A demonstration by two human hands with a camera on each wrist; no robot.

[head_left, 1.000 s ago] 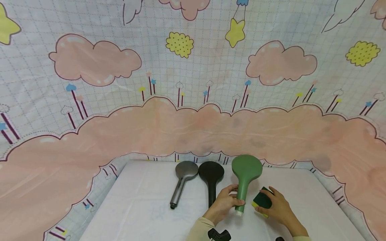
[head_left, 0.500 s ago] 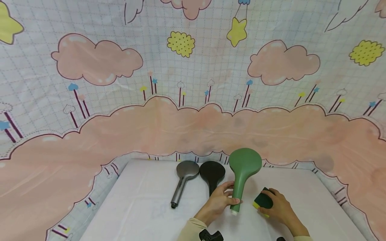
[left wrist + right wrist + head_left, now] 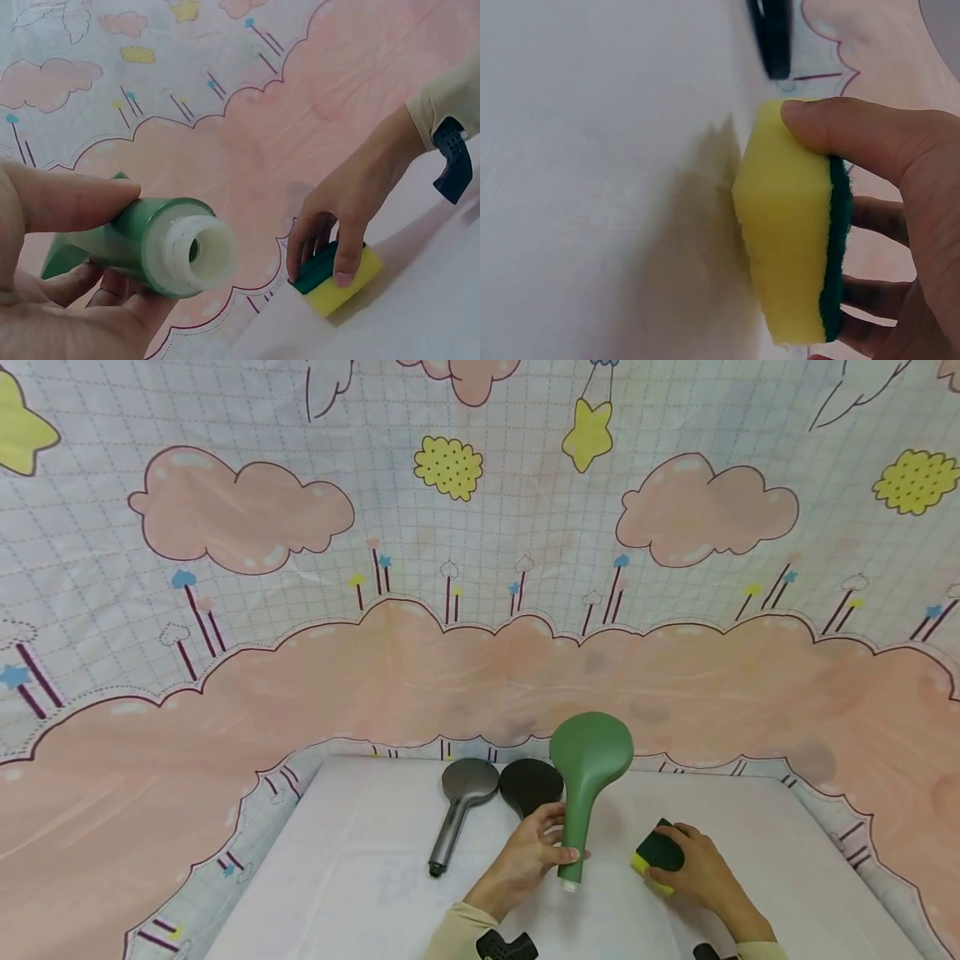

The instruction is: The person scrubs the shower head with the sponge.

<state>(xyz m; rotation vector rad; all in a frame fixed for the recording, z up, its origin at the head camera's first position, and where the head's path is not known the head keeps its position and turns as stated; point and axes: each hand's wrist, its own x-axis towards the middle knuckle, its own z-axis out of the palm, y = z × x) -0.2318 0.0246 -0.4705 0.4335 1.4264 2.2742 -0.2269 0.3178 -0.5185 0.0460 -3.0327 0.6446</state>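
Note:
My left hand (image 3: 528, 857) grips a green shower head (image 3: 592, 747) by its handle, thumb across the front, with the round head pointing up and away. In the left wrist view the handle's white threaded end (image 3: 202, 251) faces the camera, its hole showing. To the right, my right hand (image 3: 701, 868) pinches a yellow sponge (image 3: 787, 225) with a dark green scouring side (image 3: 662, 847), thumb on one edge and fingers on the other. The sponge is close over the white table, its shadow beside it.
A grey shower head (image 3: 457, 806) lies on the white table (image 3: 337, 860) left of my hands. Beside it lies a black shower head (image 3: 528, 781), its handle hidden behind my left hand. A patterned cloth (image 3: 480, 685) with clouds rises behind the table.
My left hand has shifted left with the green shower head, which now stands higher in view and overlaps the black one. My right hand and the sponge have barely moved.

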